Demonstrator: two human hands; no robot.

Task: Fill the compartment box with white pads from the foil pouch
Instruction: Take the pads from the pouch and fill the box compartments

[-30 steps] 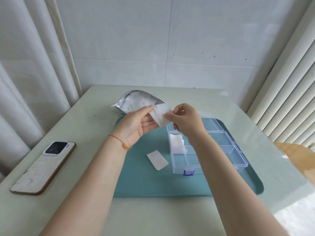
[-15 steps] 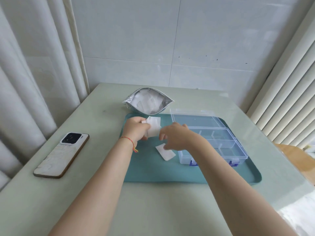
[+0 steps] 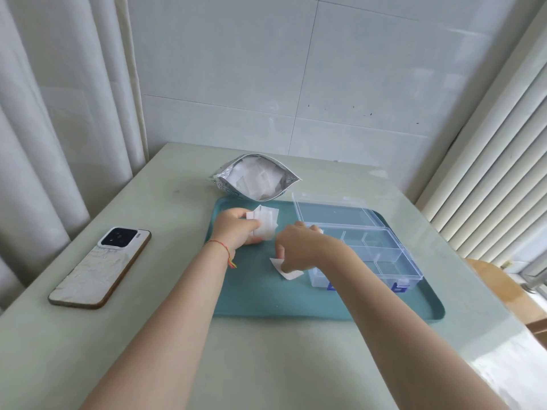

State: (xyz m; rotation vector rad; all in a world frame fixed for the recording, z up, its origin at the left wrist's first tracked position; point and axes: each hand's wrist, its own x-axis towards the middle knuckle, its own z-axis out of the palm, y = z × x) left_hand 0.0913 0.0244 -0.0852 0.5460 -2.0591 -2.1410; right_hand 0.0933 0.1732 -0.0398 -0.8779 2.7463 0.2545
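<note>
An open foil pouch (image 3: 254, 176) with white pads inside lies at the far edge of the teal tray (image 3: 266, 297). My left hand (image 3: 235, 229) holds a small stack of white pads (image 3: 265, 221) low over the tray's far left. The clear compartment box (image 3: 364, 253) stands open on the tray's right, its lid tipped back. My right hand (image 3: 299, 247) is down on the tray beside the box's left end, fingers curled onto a single white pad (image 3: 285, 269) lying there. The hand hides the box's near-left compartment.
A phone (image 3: 100, 266) lies face down on the pale table (image 3: 165, 335), left of the tray. Curtains hang on the left, blinds on the right, a tiled wall behind. A wooden chair (image 3: 503, 288) shows past the table's right edge.
Both hands came down from mid-air to the tray. My right hand left the stack and went to the loose pad by the box. The camera tilted up.
</note>
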